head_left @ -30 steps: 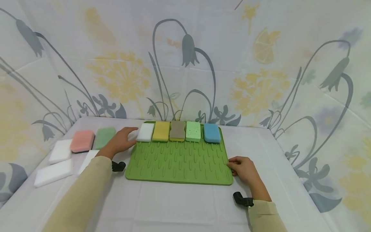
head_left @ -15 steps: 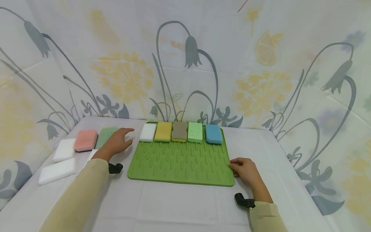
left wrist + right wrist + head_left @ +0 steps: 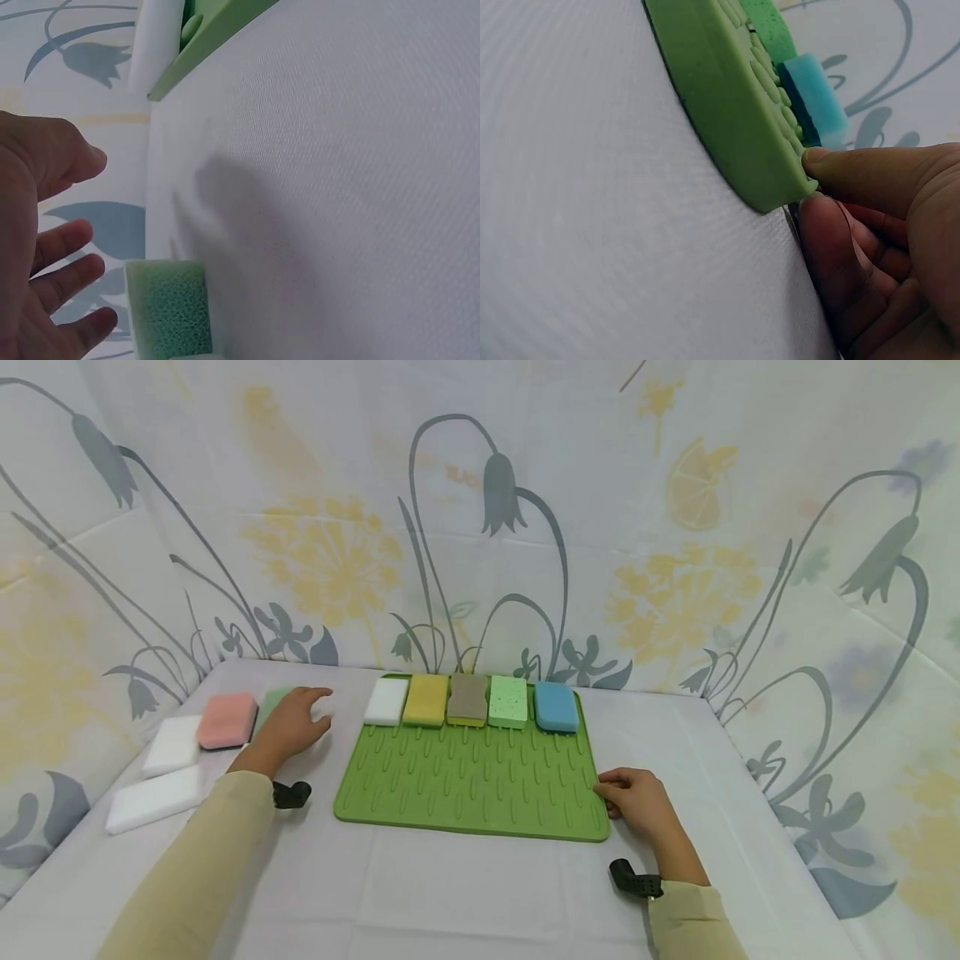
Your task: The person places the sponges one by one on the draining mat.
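Note:
A green ridged mat (image 3: pixel 472 785) lies on the table with a row of sponges along its far edge: white (image 3: pixel 386 702), yellow (image 3: pixel 426 700), grey-brown (image 3: pixel 468 699), speckled light green (image 3: pixel 508 702) and blue (image 3: pixel 557 707). My right hand (image 3: pixel 637 802) pinches the mat's right edge between thumb and fingers, as the right wrist view shows. My left hand (image 3: pixel 288 731) hovers left of the mat with fingers spread and holds nothing. Behind it sits a pale green sponge (image 3: pixel 171 309), partly hidden by the hand in the head view.
Left of the left hand lie a pink sponge (image 3: pixel 228 720) with a dark underside and two white sponges, one behind (image 3: pixel 172 745) and one nearer the front (image 3: pixel 155 799). A flower-printed cloth (image 3: pixel 480 527) rises behind the table.
My left hand has moved left, away from the white sponge on the mat and toward the pale green sponge. My right hand stays on the mat's edge.

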Motion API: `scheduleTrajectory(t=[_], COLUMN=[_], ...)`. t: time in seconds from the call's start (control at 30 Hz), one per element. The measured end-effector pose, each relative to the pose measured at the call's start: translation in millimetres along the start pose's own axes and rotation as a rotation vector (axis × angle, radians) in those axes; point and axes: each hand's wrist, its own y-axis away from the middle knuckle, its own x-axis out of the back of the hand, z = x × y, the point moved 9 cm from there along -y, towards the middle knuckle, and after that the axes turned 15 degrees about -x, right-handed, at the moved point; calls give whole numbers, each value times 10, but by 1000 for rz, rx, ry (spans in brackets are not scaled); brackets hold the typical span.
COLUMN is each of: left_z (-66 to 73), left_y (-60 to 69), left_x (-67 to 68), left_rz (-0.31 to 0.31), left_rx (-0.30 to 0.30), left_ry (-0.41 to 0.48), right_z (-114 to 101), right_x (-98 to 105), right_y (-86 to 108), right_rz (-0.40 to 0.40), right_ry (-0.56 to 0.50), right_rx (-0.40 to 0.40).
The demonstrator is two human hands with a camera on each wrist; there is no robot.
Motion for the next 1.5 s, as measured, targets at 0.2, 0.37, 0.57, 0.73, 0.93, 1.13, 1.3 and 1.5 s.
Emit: scheduleTrajectory(t=[0.2,0.37,0.57,0.73,0.93,1.13,1.3,1.5], left_z=[-77,-128,-164,-187,-193,-188,-185,-184], left_y=[45,91,141,160,158,166,179,194], left_x=[49,60,64,53,19,13,38,21], left_rz=[-22,-72,-111,-137,-144,-149,-136,-135], left_rx=[51,84,103,79,17,26,47,74], left_ry=[-45,-67,-92,-137,-192,-182,-144,-93], right_z=[16,20,26,24,23,29,36,38], right_x=[-7,2,2,2,-7,-20,-18,-14], right_y=[-9,-23,-23,-19,-18,-25,-38,-42], right_rz=[-3,3,-2,-1,-2,-5,0,-1], right_ry=[2,5,-2,-6,-11,-12,-11,-12], right_rx=[-3,0,2,6,1,-5,0,3])
